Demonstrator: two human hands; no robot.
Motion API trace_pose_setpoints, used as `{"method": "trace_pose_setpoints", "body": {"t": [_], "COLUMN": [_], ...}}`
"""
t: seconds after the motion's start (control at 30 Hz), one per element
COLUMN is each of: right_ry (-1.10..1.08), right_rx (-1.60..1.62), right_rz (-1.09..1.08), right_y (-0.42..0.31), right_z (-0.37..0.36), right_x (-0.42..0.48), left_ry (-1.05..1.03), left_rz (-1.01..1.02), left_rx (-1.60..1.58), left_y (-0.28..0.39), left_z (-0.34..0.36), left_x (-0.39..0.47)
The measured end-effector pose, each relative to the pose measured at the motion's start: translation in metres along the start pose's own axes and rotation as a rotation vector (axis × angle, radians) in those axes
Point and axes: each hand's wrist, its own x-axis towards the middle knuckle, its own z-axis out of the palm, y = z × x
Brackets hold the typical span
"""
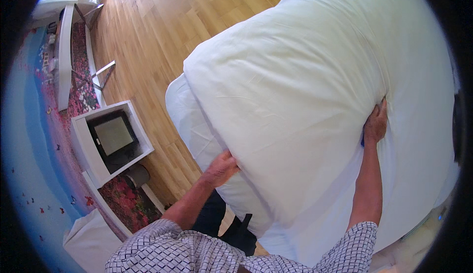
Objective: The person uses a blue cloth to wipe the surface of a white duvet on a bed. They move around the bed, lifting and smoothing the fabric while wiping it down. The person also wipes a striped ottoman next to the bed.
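A white duvet (273,88) spreads over the bed in front of me, its surface creased and its near-left edge folded straight. My left hand (223,167) grips that edge with the fingers curled around the fabric. Below the edge shows a white sheeted mattress (196,125). Farther right, my right hand (376,121) has hold of a gathered fold of the duvet, and wrinkles run out from its fingertips. A small dark blue thing (363,139) peeks out beside the right hand, mostly hidden, so I cannot tell what it is.
Wood-plank floor (159,44) runs along the bed's left side. Against a mural wall (40,125) stand a white cabinet (138,125) holding a dark-framed screen (112,134), a dark cylindrical bin (137,176) and a narrow white table (65,59). White cloth (92,236) hangs at lower left.
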Motion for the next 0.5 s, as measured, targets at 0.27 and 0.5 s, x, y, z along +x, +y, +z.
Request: {"method": "trace_pose_setpoints", "body": {"t": [0.27, 0.5], "right_ry": [0.000, 0.017], "right_rx": [-0.056, -0.033], "right_rz": [-0.035, -0.026], "right_y": [0.008, 0.011], "right_z": [0.002, 0.002], "right_x": [0.000, 0.001], "left_ry": [0.017, 0.524], "left_rz": [-0.046, 0.014], "left_rx": [-0.118, 0.160], "left_y": [-0.018, -0.024], "left_z": [0.055, 0.092], "left_x": [0.039, 0.035]}}
